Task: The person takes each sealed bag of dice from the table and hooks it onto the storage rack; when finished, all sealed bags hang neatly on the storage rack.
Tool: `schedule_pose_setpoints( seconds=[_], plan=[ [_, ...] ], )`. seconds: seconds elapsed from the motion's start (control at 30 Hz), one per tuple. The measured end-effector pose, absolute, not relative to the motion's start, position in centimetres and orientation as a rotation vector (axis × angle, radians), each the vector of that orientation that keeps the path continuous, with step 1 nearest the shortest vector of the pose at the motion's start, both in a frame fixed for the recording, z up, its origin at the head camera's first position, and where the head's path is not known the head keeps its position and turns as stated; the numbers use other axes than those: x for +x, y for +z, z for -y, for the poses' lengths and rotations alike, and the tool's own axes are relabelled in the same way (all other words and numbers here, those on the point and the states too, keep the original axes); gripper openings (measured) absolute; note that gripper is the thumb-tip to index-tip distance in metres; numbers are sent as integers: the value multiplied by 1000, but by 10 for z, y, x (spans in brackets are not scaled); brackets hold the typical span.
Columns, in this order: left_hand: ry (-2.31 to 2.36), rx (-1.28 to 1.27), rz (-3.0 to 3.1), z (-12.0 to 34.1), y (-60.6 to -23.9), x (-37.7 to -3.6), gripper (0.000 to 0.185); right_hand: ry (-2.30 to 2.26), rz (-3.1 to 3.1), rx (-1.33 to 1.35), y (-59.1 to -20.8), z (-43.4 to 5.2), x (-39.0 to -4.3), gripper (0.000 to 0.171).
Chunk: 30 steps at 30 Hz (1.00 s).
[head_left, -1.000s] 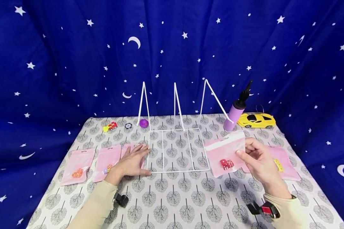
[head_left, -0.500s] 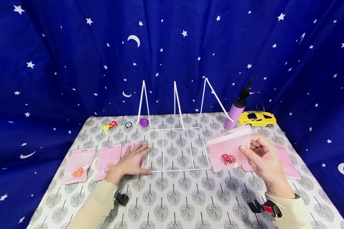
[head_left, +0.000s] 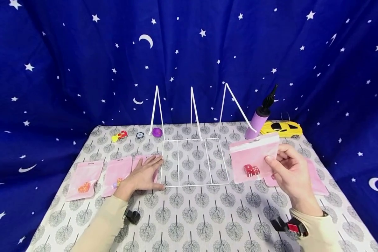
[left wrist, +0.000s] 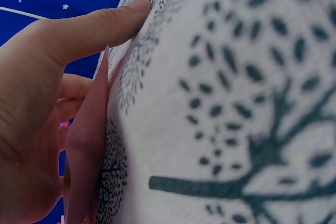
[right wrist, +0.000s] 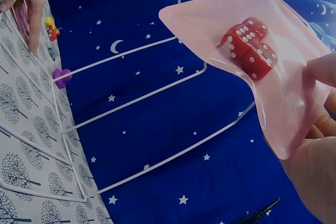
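Observation:
My right hand [head_left: 288, 171] pinches a pink zip pouch [head_left: 253, 161] by its right edge and holds it upright above the table, just right of the white wire rack [head_left: 193, 159]. Red dice [head_left: 251, 170] sit in the pouch's bottom; the right wrist view shows the pouch [right wrist: 268, 61] and dice [right wrist: 247, 45] close up. My left hand [head_left: 143, 176] lies flat, fingers straight, on another pink pouch [head_left: 141, 162] at the rack's left edge; the left wrist view shows its fingers [left wrist: 84, 30] pressing that pouch [left wrist: 86, 150] onto the cloth.
Two more pink pouches [head_left: 84, 179] [head_left: 118, 175] lie left of my left hand, and one [head_left: 315, 178] lies behind my right hand. At the table's back stand a purple pump [head_left: 258, 120], a yellow toy car [head_left: 281, 128], a purple ball [head_left: 157, 132] and a small toy vehicle [head_left: 119, 135].
My right hand has lifted the pouch with red dice a little higher and turned it more upright. The left hand has stayed flat on its pouch.

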State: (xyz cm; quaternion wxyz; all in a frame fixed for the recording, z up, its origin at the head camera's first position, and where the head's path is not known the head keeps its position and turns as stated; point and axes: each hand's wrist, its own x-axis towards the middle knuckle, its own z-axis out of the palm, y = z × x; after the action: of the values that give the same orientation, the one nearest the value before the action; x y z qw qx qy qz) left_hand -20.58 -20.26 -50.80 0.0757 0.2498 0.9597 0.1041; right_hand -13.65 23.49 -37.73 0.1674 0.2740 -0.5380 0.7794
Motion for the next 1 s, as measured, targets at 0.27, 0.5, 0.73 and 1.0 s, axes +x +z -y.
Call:
schedule_pose_setpoints(
  seconds=[0.27,0.5,0.73,1.0],
  plan=[
    [300,753,-2869,201,-507,-208,114,2221,1482,775,-372,-236,-138,28],
    [312,759,-2871,199,-508,-208,114,2275,1410,777,-372,-236,-141,27],
    [321,764,-2875,203,-509,-207,114,2350,1379,752,-374,-232,-147,28],
    [327,755,-2873,204,-508,-205,113,2286,1478,602,-379,-230,-154,30]
  ],
)
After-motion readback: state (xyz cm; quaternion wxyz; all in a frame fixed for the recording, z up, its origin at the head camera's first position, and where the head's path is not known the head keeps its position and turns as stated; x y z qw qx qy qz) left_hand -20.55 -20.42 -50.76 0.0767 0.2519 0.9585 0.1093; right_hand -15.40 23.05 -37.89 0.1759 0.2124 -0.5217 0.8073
